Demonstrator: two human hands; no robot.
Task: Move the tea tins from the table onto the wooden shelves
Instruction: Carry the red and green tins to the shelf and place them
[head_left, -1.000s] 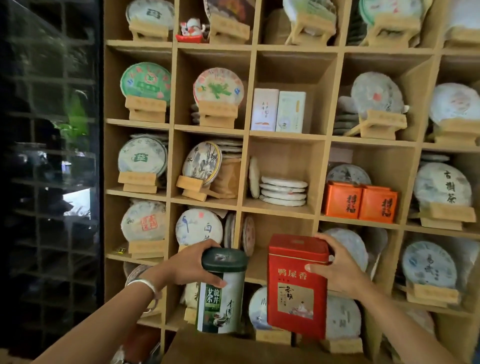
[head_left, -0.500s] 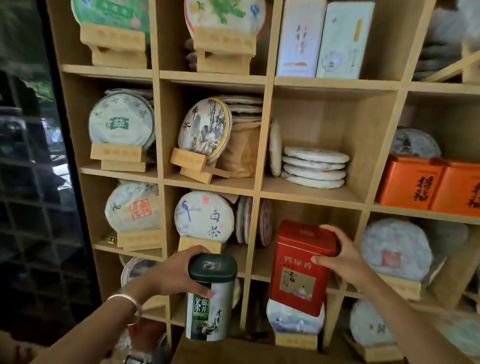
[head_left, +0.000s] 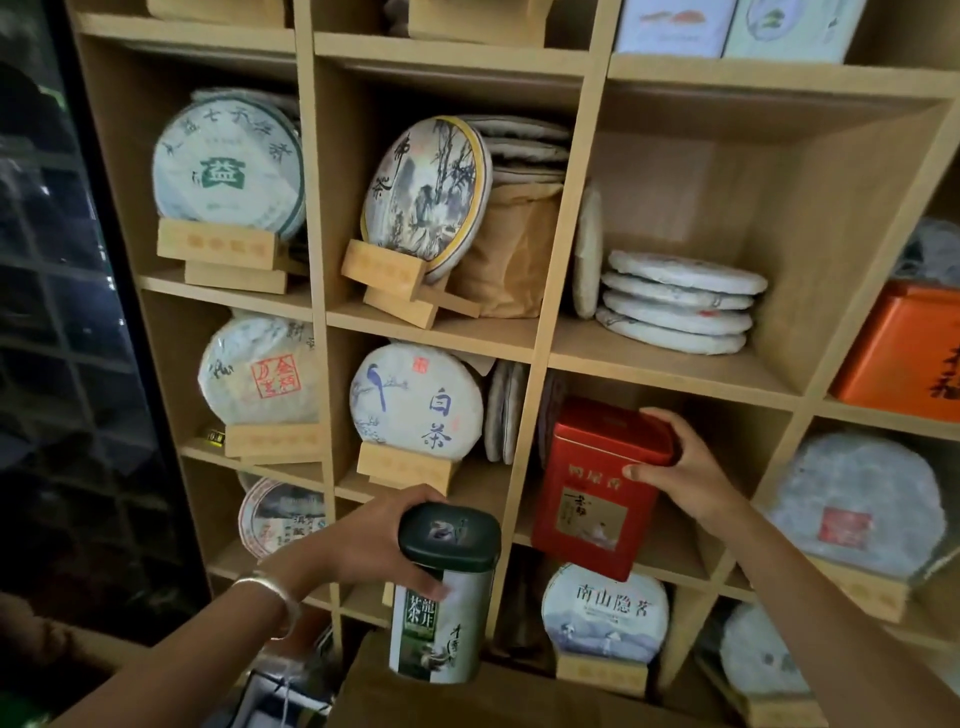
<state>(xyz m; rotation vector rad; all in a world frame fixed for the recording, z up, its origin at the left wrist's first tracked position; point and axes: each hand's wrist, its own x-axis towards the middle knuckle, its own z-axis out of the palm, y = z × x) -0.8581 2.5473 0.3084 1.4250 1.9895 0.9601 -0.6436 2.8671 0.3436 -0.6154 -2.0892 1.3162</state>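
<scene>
I face the wooden shelves (head_left: 540, 332), a grid of open cubbies. My right hand (head_left: 680, 467) grips the top of a red rectangular tea tin (head_left: 592, 493), which is tilted and partly inside the lower middle cubby; whether its base touches the shelf board is unclear. My left hand (head_left: 374, 540) holds a tall tin with a dark green lid and white-green label (head_left: 441, 597) by its upper part, in the air in front of the shelf divider. A silver bangle sits on my left wrist.
Round paper-wrapped tea cakes on wooden stands (head_left: 415, 400) fill the left and middle cubbies. A stack of flat cakes (head_left: 675, 301) lies in the roomy cubby above the red tin. Orange tins (head_left: 904, 353) stand at right. A brown surface (head_left: 467, 701) lies below.
The view has closed in on the shelves. My right hand has carried the red tin forward into the lower middle cubby. My left hand still holds the green tin in front.
</scene>
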